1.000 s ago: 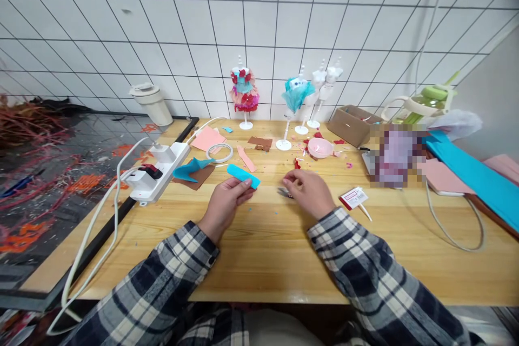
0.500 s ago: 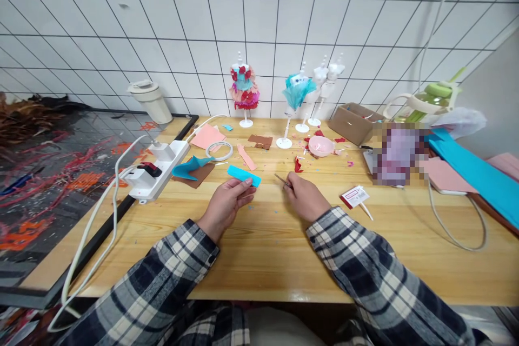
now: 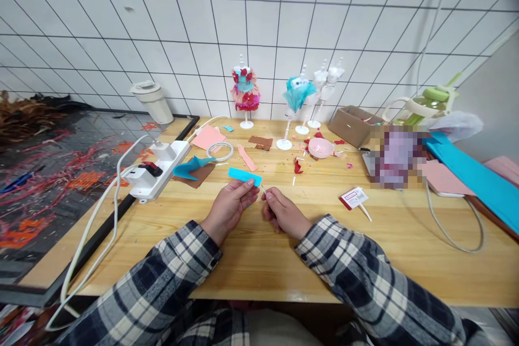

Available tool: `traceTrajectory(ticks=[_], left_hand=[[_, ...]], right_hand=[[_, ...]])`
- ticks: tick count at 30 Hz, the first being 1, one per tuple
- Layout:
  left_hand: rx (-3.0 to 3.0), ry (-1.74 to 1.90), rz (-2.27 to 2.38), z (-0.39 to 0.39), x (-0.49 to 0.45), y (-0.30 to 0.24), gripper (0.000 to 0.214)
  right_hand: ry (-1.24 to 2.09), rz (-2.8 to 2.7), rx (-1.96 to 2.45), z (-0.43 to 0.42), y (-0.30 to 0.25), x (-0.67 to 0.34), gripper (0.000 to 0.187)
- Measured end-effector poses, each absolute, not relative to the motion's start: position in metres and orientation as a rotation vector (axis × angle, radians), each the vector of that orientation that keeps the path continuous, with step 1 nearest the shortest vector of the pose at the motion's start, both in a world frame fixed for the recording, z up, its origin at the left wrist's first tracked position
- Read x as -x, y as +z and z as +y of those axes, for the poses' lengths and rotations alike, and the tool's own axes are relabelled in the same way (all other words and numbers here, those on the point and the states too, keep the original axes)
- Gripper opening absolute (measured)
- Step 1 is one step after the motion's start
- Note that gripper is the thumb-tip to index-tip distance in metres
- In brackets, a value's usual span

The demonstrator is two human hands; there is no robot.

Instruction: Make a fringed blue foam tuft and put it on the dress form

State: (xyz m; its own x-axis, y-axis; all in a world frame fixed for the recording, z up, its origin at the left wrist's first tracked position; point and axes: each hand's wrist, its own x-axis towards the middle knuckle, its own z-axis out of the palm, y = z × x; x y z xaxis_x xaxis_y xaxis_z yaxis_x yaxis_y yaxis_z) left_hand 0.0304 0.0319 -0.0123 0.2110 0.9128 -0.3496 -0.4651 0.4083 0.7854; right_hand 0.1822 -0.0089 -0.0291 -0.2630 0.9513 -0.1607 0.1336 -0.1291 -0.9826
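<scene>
My left hand (image 3: pixel 229 207) pinches one end of a blue paper strip (image 3: pixel 244 175) and holds it just above the wooden table (image 3: pixel 259 259). My right hand (image 3: pixel 284 213) is closed round small metal tweezers (image 3: pixel 264 190), whose tip points up and left, close to the strip's right end. Both hands sit near the table's middle, a little apart from each other.
A white power strip (image 3: pixel 156 173) with cables lies at the left. Blue and brown paper (image 3: pixel 193 169), a tape roll (image 3: pixel 219 151), pink scraps, a pink bowl (image 3: pixel 320 147), small dress stands (image 3: pixel 245 92), a cardboard box (image 3: pixel 353 125) and a red-and-white packet (image 3: pixel 353 198) lie around.
My right hand has taken the tweezers off the table and moved left toward the blue strip. The left hand has stayed almost in place with the strip.
</scene>
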Motion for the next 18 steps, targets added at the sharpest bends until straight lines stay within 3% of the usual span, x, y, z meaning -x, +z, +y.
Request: traceTrajectory(ticks=[4, 18], left_hand=[[-0.618, 1.081, 0.936, 0.027, -0.036, -0.011, 0.027], [-0.631, 1.072, 0.91, 0.022, -0.04, -0.013, 0.026]], right_hand=[[1.342, -1.543, 1.232, -0.011, -0.031, -0.181, 0.028], [1.424, -1.534, 1.234, -0.011, -0.025, -0.179, 0.024]])
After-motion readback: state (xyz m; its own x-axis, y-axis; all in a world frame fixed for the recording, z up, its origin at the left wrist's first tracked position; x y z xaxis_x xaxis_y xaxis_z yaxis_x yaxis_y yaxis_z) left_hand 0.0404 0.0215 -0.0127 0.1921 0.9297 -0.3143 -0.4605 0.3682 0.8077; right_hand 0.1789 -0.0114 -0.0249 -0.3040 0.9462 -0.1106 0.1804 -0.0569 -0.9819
